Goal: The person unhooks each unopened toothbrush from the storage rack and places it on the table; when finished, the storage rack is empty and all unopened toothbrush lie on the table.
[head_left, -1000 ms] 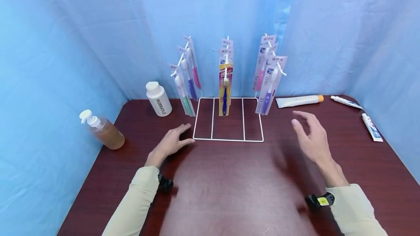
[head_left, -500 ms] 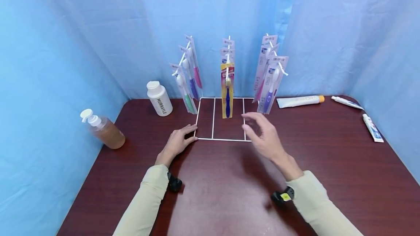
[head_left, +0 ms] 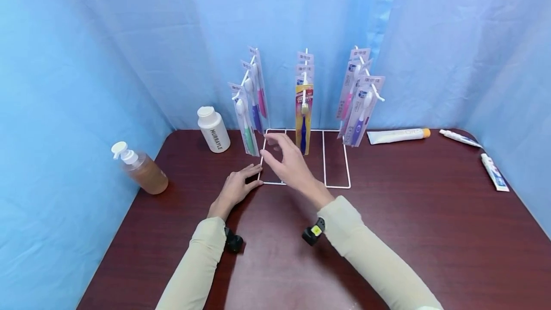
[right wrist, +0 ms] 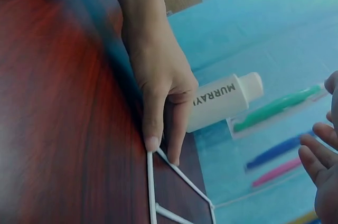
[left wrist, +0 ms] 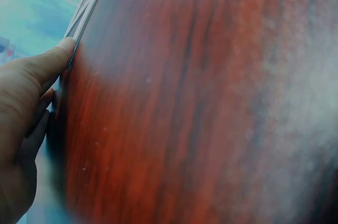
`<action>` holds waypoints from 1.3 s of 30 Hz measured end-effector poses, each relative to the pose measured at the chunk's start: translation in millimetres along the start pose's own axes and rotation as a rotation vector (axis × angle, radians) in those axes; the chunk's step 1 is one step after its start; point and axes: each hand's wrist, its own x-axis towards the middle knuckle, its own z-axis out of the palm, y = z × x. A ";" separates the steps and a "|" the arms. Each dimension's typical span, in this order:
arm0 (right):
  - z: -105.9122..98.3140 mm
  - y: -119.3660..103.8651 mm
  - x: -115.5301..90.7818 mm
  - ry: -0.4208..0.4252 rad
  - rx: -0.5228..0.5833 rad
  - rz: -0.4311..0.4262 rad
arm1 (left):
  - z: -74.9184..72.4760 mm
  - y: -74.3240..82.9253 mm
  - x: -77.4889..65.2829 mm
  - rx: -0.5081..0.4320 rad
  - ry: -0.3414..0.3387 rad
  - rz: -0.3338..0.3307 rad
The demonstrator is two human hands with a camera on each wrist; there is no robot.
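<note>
A white wire display rack (head_left: 337, 187) stands on the table, packaged toothbrushes hanging from its three prongs. At its front left corner my left hand (head_left: 236, 185) touches the base wires with thumb and fingertips, seen closely in the right wrist view (right wrist: 158, 71). My right hand (head_left: 293, 165) is held in the air over the left part of the base, thumb and fingers apart, holding nothing. Just left of its fingertips hangs a green toothbrush (head_left: 248, 134) in its pack. Behind that one are a purple toothbrush (head_left: 256, 115) and a pink toothbrush (head_left: 261, 98).
A yellow-carded toothbrush (head_left: 303, 126) fronts the middle prong; a purple-handled toothbrush (head_left: 358, 128) fronts the right one. Left stand a white bottle (head_left: 215, 134) and an amber pump bottle (head_left: 148, 173). Toothpaste tubes (head_left: 398, 136) lie at right. Blue curtains (head_left: 107, 51) surround the table.
My right hand has swept left, from beside the rack's right side to near the left prong's toothbrushes. The left hand has shifted slightly onto the rack's front left corner.
</note>
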 end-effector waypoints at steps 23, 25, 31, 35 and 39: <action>8.0 4.8 30.9 0.131 0.064 0.001 | 0.0 3.2 2.6 -0.020 0.000 0.016; 0.6 3.0 27.9 0.145 0.036 -0.014 | -0.9 2.9 2.4 -0.019 -0.005 0.014; -20.1 -8.0 20.7 0.151 -0.023 -0.045 | -1.5 1.0 1.3 -0.005 -0.017 -0.004; -32.7 -19.0 17.3 0.125 -0.055 -0.034 | -1.1 0.1 0.7 -0.004 -0.023 -0.017; -43.3 -30.8 14.0 0.068 -0.065 0.007 | -0.8 -0.6 0.0 -0.006 -0.026 -0.017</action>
